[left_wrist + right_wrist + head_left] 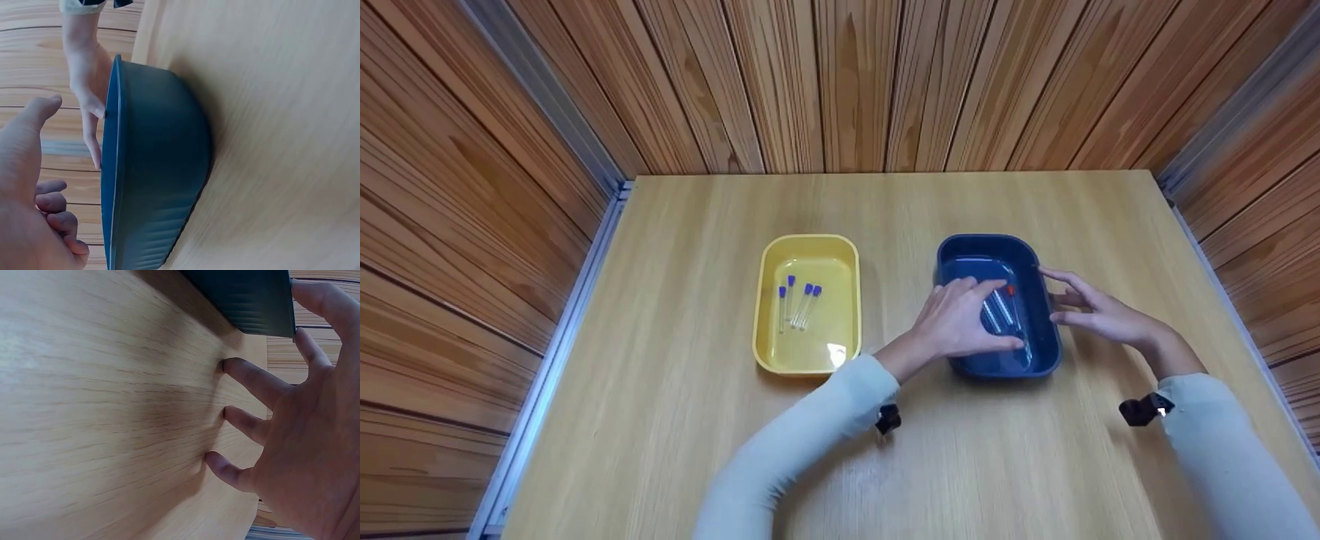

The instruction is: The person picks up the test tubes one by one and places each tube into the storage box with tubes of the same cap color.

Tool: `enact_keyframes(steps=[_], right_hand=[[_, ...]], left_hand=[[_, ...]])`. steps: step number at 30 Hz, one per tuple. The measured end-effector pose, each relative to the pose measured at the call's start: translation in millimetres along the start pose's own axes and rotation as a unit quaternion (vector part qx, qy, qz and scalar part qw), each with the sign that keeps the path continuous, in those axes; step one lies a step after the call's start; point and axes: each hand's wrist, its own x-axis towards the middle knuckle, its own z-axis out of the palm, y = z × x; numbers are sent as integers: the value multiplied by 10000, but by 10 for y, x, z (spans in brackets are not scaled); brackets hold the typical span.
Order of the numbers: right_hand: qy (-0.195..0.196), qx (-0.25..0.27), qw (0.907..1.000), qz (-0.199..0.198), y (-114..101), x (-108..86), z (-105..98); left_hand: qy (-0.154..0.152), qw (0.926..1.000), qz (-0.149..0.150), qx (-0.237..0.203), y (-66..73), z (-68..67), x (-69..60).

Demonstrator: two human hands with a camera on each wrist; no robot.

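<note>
A dark blue tray [1039,360] stands on the table, with clear slim tubes [999,313] inside it. One red cap [1011,290] shows; other tube ends are hidden under my left hand [960,319]. That hand hovers over the tray, thumb and index finger spread apart, with nothing visible between them. In the left wrist view its other fingers [56,211] hang loosely curled beside the tray's rim. At the tray's right side, my right hand [1099,307] touches the rim with thumb and index finger. Its remaining fingers [247,424] spread out over the table.
Left of the blue tray stands a yellow tray [761,319] holding several clear tubes with purple caps [808,289]. Wood-plank walls [855,90] rise behind the table [675,450] and at both sides, with metal rails [559,360] along the edges.
</note>
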Motion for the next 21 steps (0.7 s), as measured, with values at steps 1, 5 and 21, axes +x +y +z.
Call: enact_keyframes(steps=[1,5,21], right_hand=[[9,-16,10000,17,3,-8,-1],[31,-45,9999,91,6,-26,-8],[-52,32,10000,41,-5,12,-32]], left_hand=[[12,10000,-9,-3,3,2,-26],[108,9999,42,126,-3,1,-141],[321,9984,437,164,-193,-185,-685]])
